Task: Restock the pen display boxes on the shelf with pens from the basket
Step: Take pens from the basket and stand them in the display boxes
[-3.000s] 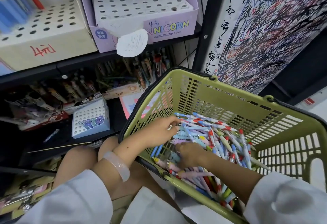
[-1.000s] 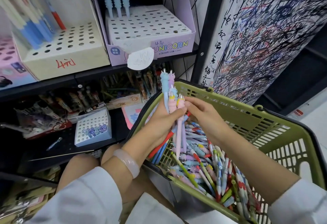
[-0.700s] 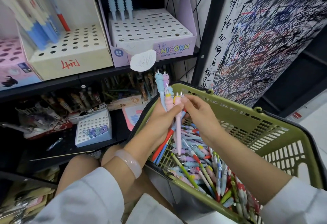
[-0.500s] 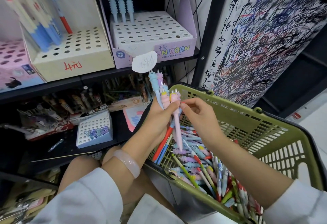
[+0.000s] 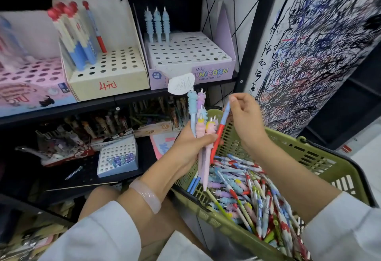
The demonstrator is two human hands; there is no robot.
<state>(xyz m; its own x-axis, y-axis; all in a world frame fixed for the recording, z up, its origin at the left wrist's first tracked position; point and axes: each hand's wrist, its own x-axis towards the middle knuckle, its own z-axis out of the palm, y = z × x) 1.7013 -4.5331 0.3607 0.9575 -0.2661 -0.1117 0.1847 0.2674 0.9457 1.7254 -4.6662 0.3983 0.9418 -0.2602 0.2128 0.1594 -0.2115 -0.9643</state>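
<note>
My left hand [image 5: 191, 147] grips a bunch of pastel unicorn pens [image 5: 199, 114] upright over the near-left corner of the green basket [image 5: 305, 153]. My right hand [image 5: 245, 116] pinches the top of a blue-and-red pen [image 5: 220, 129] whose lower end still sits among the bunch. Loose pens [image 5: 253, 194] fill the basket's bottom. On the shelf above, the purple UNICORN box [image 5: 212, 73] holds three blue unicorn pens [image 5: 157, 24] in its back row. The cream box [image 5: 107, 81] beside it holds several red-capped blue pens [image 5: 76, 32].
A pink display box [image 5: 26, 87] stands at the far left of the shelf. On the lower shelf sit a small white box with purple pens [image 5: 117, 157] and cluttered stock. A scribbled panel [image 5: 309, 44] rises to the right. A white tag [image 5: 181, 83] hangs from the shelf edge.
Both hands came up out of the basket with pens. My right hand has since lifted up and to the right, drawing the blue-and-red pen partly out of the bunch.
</note>
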